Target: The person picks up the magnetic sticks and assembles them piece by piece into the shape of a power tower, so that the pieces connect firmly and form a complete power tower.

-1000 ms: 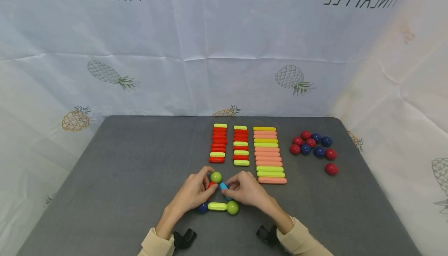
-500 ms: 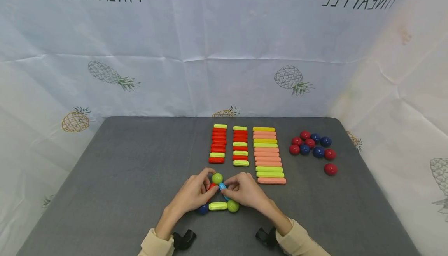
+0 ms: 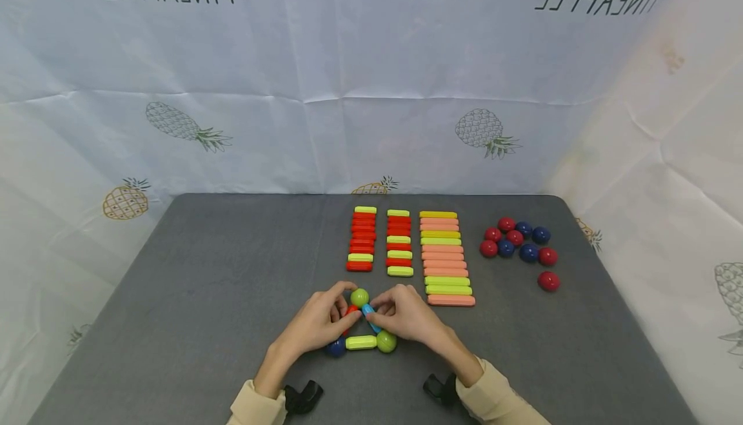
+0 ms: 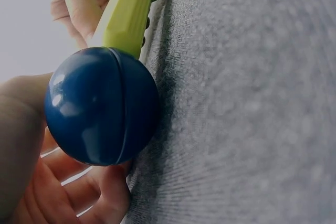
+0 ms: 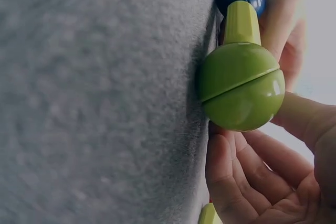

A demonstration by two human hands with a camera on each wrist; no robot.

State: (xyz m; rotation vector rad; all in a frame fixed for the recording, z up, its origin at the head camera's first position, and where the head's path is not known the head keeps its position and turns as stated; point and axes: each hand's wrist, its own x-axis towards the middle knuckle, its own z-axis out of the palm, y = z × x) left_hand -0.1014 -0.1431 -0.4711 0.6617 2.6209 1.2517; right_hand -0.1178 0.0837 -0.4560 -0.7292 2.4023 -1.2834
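Note:
Balls and rods form a small triangle on the grey table. Its far corner is a green ball (image 3: 360, 297); the near corners are a navy ball (image 3: 335, 347) and another green ball (image 3: 386, 341), with a yellow-green rod (image 3: 361, 342) between them. My left hand (image 3: 318, 316) holds the red rod (image 3: 351, 311) on the left side, its index finger reaching beside the far ball. Between thumb and fingers, my right hand (image 3: 408, 315) pinches the blue rod (image 3: 370, 316) on the right side. Both rods are partly covered by my fingers; the wrist views show mainly the near balls.
Beyond the hands lie two columns of short red and yellow-green rods (image 3: 362, 234) (image 3: 399, 247). A column of longer pink, yellow and green rods (image 3: 443, 264) lies right of them. Red and navy balls (image 3: 515, 238) cluster at the far right. A printed pineapple cloth (image 3: 325, 141) hangs behind.
The blue rod's far end has shifted slightly left, closer to the far green ball, and that ball has moved slightly nearer. Both hands keep their hold with little other movement.

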